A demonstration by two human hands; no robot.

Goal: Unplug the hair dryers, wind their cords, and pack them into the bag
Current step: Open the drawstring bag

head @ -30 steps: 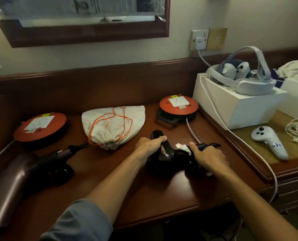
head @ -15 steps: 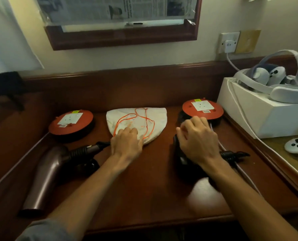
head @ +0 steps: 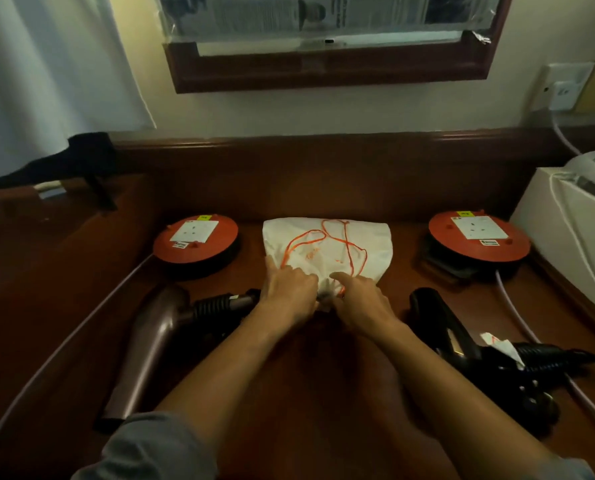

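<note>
Bag (head: 327,251): white, orange drawstring, flat on desk (head: 306,393) between two red reels.
Left hand (head: 289,292): pinching gathered bag mouth.
Right hand (head: 360,301): pinching same mouth, forefinger extended.
Brown dryer (head: 150,337): left of arms.
Black dryer (head: 469,348): right, untouched.

Reds, whites and dark browns

The bag (head: 327,251) is white with an orange drawstring (head: 348,247) looped over it. Two cord reels (head: 196,242) (head: 478,239) have red tops with white socket plates and small yellow labels. One hair dryer (head: 150,341) is glossy brown, the other hair dryer (head: 476,344) black. The surface (head: 324,393) is dark reddish wood.
</note>
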